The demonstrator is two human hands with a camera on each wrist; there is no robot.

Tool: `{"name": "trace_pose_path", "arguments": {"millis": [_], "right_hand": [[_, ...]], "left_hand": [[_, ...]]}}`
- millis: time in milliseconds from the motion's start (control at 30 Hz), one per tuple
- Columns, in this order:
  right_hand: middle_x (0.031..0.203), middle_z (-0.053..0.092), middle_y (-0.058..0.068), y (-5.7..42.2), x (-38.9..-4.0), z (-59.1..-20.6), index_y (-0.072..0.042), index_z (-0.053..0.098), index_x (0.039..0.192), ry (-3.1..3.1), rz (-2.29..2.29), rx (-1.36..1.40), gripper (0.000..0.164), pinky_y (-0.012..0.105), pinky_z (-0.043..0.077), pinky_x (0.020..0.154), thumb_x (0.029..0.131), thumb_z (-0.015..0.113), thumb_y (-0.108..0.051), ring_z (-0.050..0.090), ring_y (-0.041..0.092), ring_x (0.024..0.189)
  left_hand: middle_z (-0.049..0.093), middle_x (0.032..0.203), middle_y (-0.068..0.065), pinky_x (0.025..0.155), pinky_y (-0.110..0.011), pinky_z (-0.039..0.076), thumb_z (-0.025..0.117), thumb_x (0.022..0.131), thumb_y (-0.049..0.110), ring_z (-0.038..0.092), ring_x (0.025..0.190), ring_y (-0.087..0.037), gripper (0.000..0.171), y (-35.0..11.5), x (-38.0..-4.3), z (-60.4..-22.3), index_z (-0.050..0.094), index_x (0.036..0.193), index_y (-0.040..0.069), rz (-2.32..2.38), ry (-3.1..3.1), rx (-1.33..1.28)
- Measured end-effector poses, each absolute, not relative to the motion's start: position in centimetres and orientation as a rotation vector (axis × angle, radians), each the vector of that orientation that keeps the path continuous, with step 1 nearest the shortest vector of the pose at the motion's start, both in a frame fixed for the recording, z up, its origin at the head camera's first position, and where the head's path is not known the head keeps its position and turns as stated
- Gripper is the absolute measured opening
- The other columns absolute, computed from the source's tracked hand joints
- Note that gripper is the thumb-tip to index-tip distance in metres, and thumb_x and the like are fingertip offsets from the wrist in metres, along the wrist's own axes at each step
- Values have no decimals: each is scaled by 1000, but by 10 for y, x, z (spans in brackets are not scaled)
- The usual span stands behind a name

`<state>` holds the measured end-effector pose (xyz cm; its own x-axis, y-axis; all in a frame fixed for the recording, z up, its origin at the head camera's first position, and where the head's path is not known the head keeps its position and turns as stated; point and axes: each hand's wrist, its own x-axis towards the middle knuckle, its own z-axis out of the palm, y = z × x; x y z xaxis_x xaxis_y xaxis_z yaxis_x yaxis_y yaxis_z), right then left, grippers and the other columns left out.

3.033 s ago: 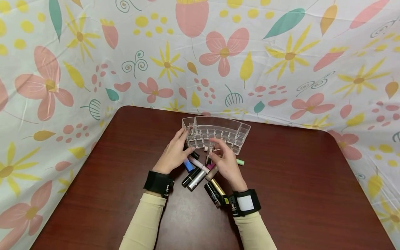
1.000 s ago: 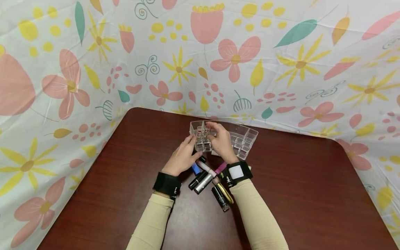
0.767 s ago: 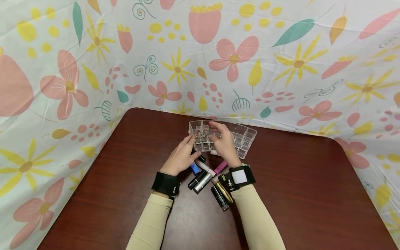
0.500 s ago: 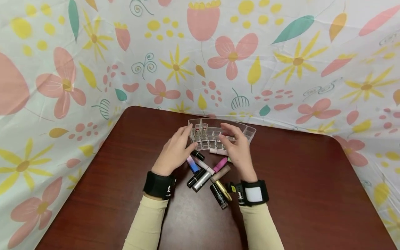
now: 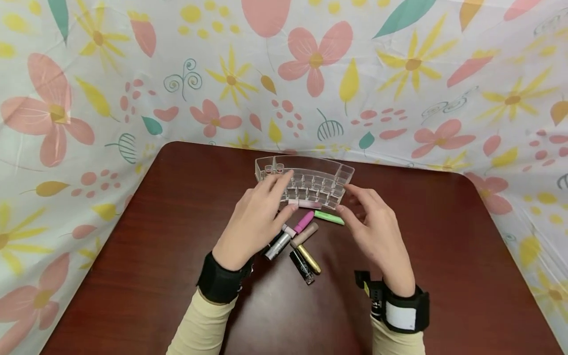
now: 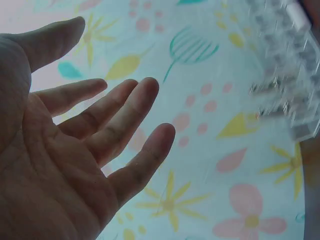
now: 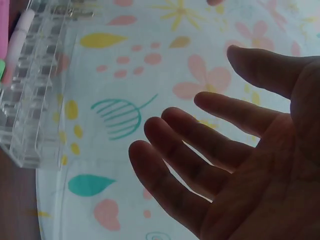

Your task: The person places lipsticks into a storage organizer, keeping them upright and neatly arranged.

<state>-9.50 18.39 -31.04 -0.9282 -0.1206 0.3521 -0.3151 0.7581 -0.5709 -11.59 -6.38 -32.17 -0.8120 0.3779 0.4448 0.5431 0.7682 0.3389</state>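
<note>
A clear tiered organizer [image 5: 306, 164] stands on the table, with two clear lipstick tubes [image 5: 280, 168] upright at its left end. My left hand [image 5: 253, 222] hovers at the organizer's front left, hiding part of it and some of the loose cosmetics. Its fingers are extended and hold nothing, as the left wrist view shows of the palm [image 6: 60, 165]. Beyond the organizer's right front corner, my right hand [image 5: 379, 231] is spread with nothing in it. A pale pink tube [image 5: 304, 203] lies along the organizer's front, near a magenta tube [image 5: 304, 222] and a green tube [image 5: 329, 218].
Nearer on the brown table [image 5: 443, 256] lie a taupe tube [image 5: 304, 235], a silver tube [image 5: 278, 246], a gold tube [image 5: 309, 260] and a black tube [image 5: 302, 266]. A floral cloth [image 5: 390, 59] hangs behind the table.
The right hand set a clear lipstick tube beside another in the organizer, let go, and drew away to the right. The left hand has shifted nearer, over the organizer's left end.
</note>
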Motion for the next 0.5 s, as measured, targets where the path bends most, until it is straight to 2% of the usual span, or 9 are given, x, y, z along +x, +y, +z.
{"name": "trace_pose_path", "arguments": {"millis": [233,500], "right_hand": [[118,65,12,188,-106,-313,-7,58,141,-2734,954,335,46,47,56,83,98,68,-18,68,31,105],[126,64,12,184,-114,-332,-10,58,142,-2842,885,377,47,47,53,79,98,68,-23,66,29,109]], "left_hand": [[64,125,-7,78,-44,56,67,98,35,66,103,-22,58,-45,-125,-339,49,148,13,-595,-2671,-724],[63,127,-8,77,-44,55,69,97,33,66,111,-23,56,-36,-135,-365,53,146,13,-517,-2747,-720]]}}
